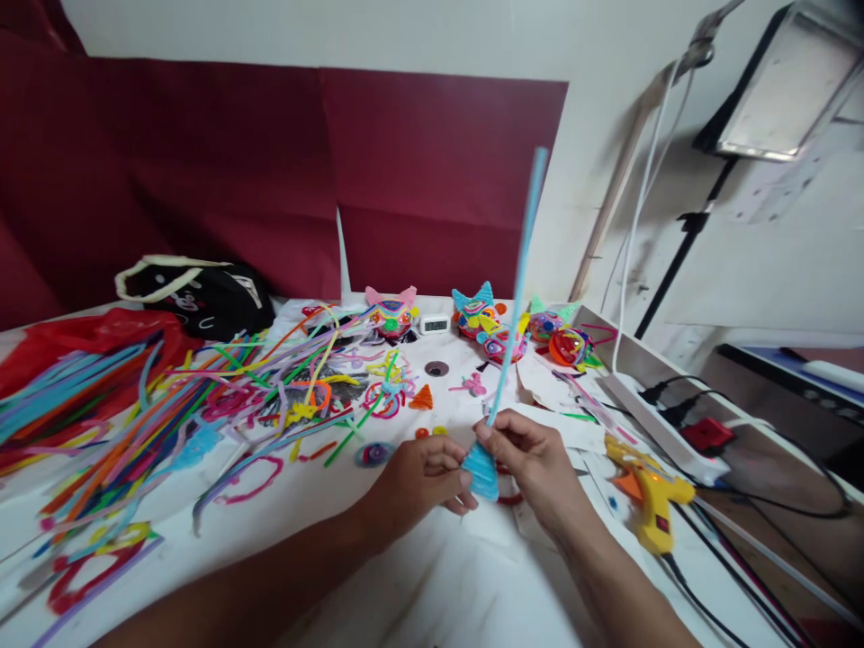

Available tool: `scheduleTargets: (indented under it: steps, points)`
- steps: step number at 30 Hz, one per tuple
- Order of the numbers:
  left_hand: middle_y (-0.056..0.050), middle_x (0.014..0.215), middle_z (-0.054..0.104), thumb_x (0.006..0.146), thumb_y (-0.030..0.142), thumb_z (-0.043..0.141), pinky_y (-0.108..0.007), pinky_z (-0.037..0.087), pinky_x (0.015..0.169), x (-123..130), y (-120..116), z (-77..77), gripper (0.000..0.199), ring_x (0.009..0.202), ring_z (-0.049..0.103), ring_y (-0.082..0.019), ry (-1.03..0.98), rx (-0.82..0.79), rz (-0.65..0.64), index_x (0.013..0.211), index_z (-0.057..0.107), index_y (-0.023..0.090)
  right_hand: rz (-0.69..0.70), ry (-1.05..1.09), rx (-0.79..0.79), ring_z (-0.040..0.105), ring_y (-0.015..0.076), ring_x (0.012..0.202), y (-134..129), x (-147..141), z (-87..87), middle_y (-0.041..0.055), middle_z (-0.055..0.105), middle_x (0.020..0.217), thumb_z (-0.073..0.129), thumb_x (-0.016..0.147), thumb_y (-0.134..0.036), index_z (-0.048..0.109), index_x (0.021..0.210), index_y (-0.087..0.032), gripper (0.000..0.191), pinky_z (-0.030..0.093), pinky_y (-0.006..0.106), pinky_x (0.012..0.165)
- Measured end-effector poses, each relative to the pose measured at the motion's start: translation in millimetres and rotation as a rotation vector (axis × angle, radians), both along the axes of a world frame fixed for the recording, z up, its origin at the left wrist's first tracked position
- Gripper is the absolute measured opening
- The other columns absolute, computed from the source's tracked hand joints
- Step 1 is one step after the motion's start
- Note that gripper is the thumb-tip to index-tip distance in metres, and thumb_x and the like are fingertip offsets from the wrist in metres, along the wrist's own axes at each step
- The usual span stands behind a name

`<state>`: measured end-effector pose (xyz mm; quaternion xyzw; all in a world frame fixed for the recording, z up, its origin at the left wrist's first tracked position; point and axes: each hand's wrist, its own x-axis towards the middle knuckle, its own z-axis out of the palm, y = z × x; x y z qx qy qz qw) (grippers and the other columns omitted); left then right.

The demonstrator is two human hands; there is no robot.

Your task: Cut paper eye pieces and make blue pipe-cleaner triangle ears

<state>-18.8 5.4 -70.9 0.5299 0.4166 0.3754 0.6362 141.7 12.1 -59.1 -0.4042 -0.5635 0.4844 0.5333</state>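
Note:
Between my hands is a light-blue triangular piece [481, 472] that looks wound from pipe cleaner. My left hand [432, 472] grips its left edge with bent fingers. Thumb and fingers of my right hand [523, 450] pinch a long light-blue pipe cleaner [519, 279] at the triangle's top; its free length rises upright and leans slightly right. Just beyond my hands, an orange triangle [422, 398] lies on the white table [418, 576]. Farther back stand cat-eared figures covered in coloured coils, one with pink ears [391, 310] and one with blue ears [476, 308].
Loose pipe cleaners [128, 441] spread over the left side. A yellow glue gun [654, 495] lies at right beside a white power strip [665, 427] with cables. A small digital clock [434, 324], a black bag [195, 297] and a lamp [783, 85] stand farther back.

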Motion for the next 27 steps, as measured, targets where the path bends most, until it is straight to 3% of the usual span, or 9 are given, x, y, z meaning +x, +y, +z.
scheduleTargets:
  steps: [4,10,14,22,27]
  points:
    - [-0.004,0.065,0.067,0.066,0.03,0.072,-0.029,0.055,0.06,-0.6,3.2,-10.3,0.03,0.061,0.067,-0.017,0.007,-0.052,0.026,0.084,0.057,0.011,-0.121,-0.026,0.064,0.048,0.0113,0.06,1.9,4.6,3.2,-0.0011,0.057,0.063,0.068,0.074,-0.038,0.063,0.066,-0.018,0.022,0.038,0.023,0.055]
    - [-0.008,0.081,0.07,0.067,0.026,0.072,-0.029,0.055,0.072,-3.7,5.2,-12.2,0.032,0.074,0.069,-0.018,-0.082,-0.108,0.079,0.092,0.059,0.01,0.035,-0.014,-0.013,0.05,0.0116,0.055,-1.1,0.9,-4.0,-0.0014,0.058,0.061,0.071,0.071,-0.039,0.063,0.077,-0.017,0.023,0.039,0.024,0.052]
    - [-0.01,0.085,0.07,0.071,0.021,0.067,-0.029,0.055,0.076,-4.0,5.1,-9.1,0.03,0.077,0.069,-0.018,-0.103,-0.121,0.089,0.097,0.06,0.008,0.04,-0.09,-0.014,0.05,0.0127,0.057,-2.0,-2.0,-10.0,-0.0004,0.059,0.062,0.067,0.075,-0.04,0.062,0.083,-0.017,0.025,0.037,0.025,0.053]
    - [-0.01,0.089,0.07,0.074,0.017,0.062,-0.03,0.054,0.079,-4.3,5.4,-13.1,0.026,0.08,0.068,-0.019,-0.155,-0.098,0.07,0.099,0.062,0.009,-0.01,-0.435,0.224,0.054,0.0171,0.075,-0.5,1.3,-8.8,0.0036,0.064,0.081,0.061,0.081,-0.03,0.068,0.079,-0.019,0.013,0.037,0.029,0.065]
    - [-0.009,0.092,0.07,0.073,0.017,0.062,-0.031,0.054,0.08,-4.1,4.6,-13.4,0.03,0.081,0.068,-0.019,-0.165,-0.1,0.071,0.102,0.062,0.01,-0.044,-0.491,0.246,0.055,0.0194,0.08,2.0,2.8,-14.8,0.0045,0.061,0.083,0.061,0.08,-0.03,0.069,0.081,-0.022,0.011,0.039,0.031,0.068]
